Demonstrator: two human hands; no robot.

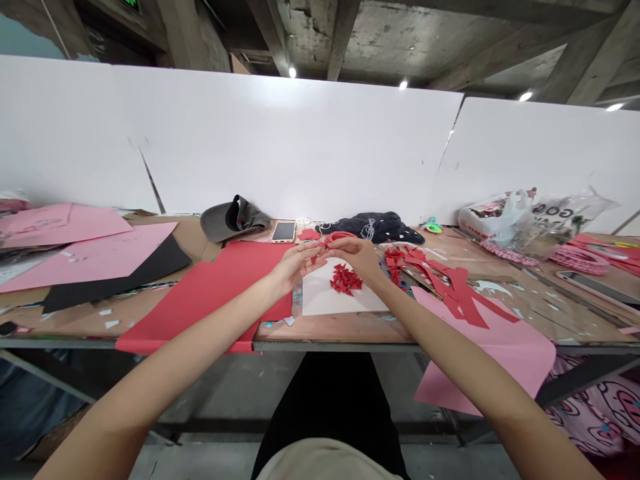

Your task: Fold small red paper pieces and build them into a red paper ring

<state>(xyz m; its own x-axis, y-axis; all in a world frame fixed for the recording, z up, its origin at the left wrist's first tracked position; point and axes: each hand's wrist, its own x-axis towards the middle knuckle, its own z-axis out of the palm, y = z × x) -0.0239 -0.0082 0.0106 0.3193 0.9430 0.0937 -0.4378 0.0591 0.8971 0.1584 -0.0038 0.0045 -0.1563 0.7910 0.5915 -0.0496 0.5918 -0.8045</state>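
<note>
The left hand (296, 267) and the right hand (356, 256) are both pinching a small red paper piece (319, 256) between their fingertips, above the far part of the white sheet (320, 303). The fingers are hiding its folds. For a clean result, one hand should be holding it steady while the other is pressing gently, without tearing. Nearer, the red folded pieces (346, 280) are lying loose, so wrists should be avoiding them. Red strips (463, 293) are lying to the right.
</note>
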